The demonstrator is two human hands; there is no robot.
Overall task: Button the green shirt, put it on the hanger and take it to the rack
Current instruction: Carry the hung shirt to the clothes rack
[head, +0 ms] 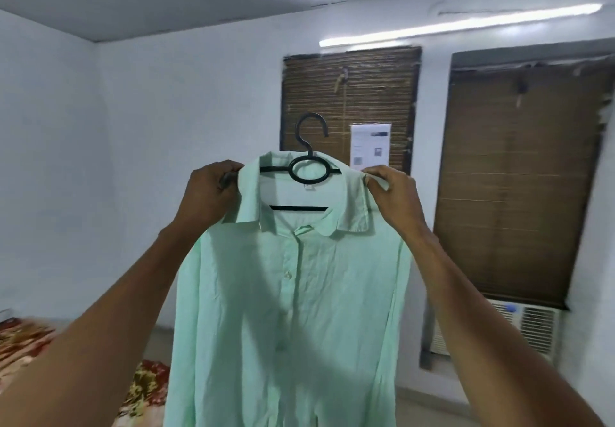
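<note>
Head view. The green shirt (286,310) hangs in mid-air in front of the person, raised to about head height, with the black hanger (306,167) already inside it. The hanger's ring and hook stand above the open neck, and its lower bar shows just below the ring inside the collar. The placket below the collar lies closed, with at least one button visibly fastened; the lowest part of the front runs out of the picture and cannot be checked.

The left hand (213,193) is curled around the end of the hanger to the left of the ring, with the shirt's shoulder against it. The right hand (392,193) pinches the collar edge to the right of the ring — fingers and thumb closed on the fabric.

Step in hand, by judgement: seating the shirt on the hanger, with the collar and shoulders being squared. Buttoning appears complete.

Next move: release the collar, transfer the grip to the hook or neck above the ring, and carry the assembly to the rack — no rack is visible here. Behind the hanger are two blinded windows (349,107), and a bed (26,343) lies well below and left of it.
</note>
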